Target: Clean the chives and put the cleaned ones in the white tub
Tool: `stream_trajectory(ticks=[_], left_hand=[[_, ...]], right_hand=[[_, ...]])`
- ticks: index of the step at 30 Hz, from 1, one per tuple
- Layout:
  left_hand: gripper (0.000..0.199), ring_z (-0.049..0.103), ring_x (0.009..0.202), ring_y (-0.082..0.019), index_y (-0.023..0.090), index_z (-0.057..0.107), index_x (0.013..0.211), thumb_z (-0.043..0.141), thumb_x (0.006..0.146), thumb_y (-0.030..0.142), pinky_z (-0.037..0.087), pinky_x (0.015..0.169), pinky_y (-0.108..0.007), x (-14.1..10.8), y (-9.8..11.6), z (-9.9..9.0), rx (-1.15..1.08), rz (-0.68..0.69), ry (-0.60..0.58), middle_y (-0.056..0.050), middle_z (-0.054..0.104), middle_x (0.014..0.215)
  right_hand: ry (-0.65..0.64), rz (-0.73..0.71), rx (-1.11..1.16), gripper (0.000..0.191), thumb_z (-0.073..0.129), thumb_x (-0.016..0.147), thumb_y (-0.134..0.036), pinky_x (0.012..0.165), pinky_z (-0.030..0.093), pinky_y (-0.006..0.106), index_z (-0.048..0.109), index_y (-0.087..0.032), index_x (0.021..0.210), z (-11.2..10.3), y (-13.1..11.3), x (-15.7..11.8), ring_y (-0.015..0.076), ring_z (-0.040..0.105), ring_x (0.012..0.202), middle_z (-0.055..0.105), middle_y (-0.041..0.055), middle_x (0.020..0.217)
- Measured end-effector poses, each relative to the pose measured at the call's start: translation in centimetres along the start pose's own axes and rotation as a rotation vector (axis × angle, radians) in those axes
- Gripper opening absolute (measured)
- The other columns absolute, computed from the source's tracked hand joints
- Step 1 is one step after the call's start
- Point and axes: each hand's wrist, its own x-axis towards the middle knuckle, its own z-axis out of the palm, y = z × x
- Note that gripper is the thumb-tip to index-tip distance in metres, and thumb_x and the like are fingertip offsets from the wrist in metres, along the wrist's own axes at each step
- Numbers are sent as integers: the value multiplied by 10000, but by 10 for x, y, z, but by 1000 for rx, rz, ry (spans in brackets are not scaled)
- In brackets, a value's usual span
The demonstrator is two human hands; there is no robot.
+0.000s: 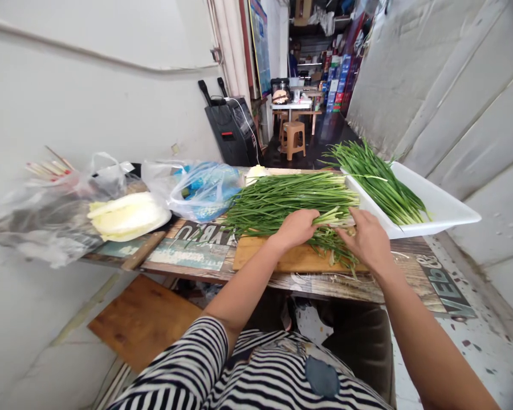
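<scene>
A large heap of green garlic chives [286,196] lies crosswise on a wooden cutting board [256,256], pale root ends to the right. My left hand [297,228] is closed around a small bunch of chives [331,217] at the front of the heap. At the tips of that bunch, my right hand [370,239] pinches the pale ends between thumb and fingers; exactly what lies in the pinch is partly hidden. Loose leafy trimmings [340,259] lie on the board below my hands. Right of the heap, a white plastic tray [448,213] holds more chives [385,185].
Left on the table [200,253] are a halved Chinese cabbage [130,216], a knife with a wooden handle [143,250], a blue plastic bag [209,188] and clear bags [47,210]. Behind stand a black speaker [233,131] and a brown stool [293,139].
</scene>
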Motion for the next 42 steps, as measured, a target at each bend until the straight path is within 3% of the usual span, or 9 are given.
stream_trajectory(ticks=[3, 5, 12, 14, 18, 23, 29, 36, 42], left_hand=[[152, 583, 734, -161, 160, 642, 841, 555, 893, 273, 382, 652, -241, -1, -1, -1, -71, 29, 2, -33, 677, 803], [164, 547, 677, -141, 153, 627, 785, 564, 887, 266, 353, 620, -235, -2, -2, -3, -127, 36, 11, -13, 651, 738], [175, 523, 647, -120, 155, 600, 741, 560, 882, 251, 344, 617, -218, -5, -3, -4, -271, 52, 39, 20, 616, 671], [161, 522, 651, -125, 157, 603, 740, 568, 872, 241, 341, 618, -224, -6, -5, -3, -237, 35, 60, 15, 618, 679], [120, 563, 712, -143, 163, 645, 816, 552, 869, 217, 363, 650, -232, -6, -9, -2, -215, -8, 107, -9, 662, 767], [163, 613, 818, -169, 174, 691, 911, 540, 854, 197, 402, 710, -238, -5, -9, 3, -206, -17, 105, -33, 710, 878], [210, 598, 733, -149, 155, 709, 886, 529, 889, 262, 406, 671, -225, -5, -11, -1, -246, -27, 71, -16, 703, 800], [217, 616, 875, -168, 159, 693, 955, 550, 910, 316, 441, 799, -249, -3, -16, -1, -287, 42, 163, -48, 697, 938], [186, 604, 930, -178, 190, 677, 934, 504, 931, 257, 400, 895, -296, 0, -4, 7, -142, 129, 163, -39, 711, 952]], right_hand=[[-55, -128, 166, 313, 536, 887, -361, 847, 464, 406, 729, -158, 1026, -1, -1, 3, 280, 617, 948, 718, 141, 1025], [-108, -72, 340, 275, 538, 893, -362, 830, 471, 400, 758, -197, 905, 2, -4, 3, 256, 639, 870, 745, 104, 904], [124, 658, 1152, 330, 728, 658, -516, 622, 479, 327, 739, -203, 760, 20, -13, 8, 178, 610, 624, 725, 45, 729], [166, 676, 1058, 356, 702, 670, -544, 571, 439, 307, 725, -193, 720, 19, -6, 7, 162, 570, 570, 695, 35, 667], [-119, 457, 463, 406, 688, 706, -567, 556, 381, 309, 691, -183, 576, 8, 12, 3, 175, 538, 532, 609, 29, 520], [-111, 119, 4, 306, 486, 895, -317, 711, 420, 308, 753, -174, 852, 15, 23, 20, 214, 607, 808, 703, 108, 920], [-218, 173, -262, 321, 397, 893, -181, 679, 368, 295, 711, -154, 955, 33, 23, 55, 206, 552, 815, 654, 121, 975], [-117, -90, -63, 267, 495, 889, -308, 767, 393, 359, 722, -186, 819, 8, 10, 39, 261, 548, 907, 684, 119, 930], [-247, 181, 550, 231, 589, 809, -379, 638, 440, 306, 739, -204, 804, 10, -13, 6, 187, 606, 641, 722, 22, 722]])
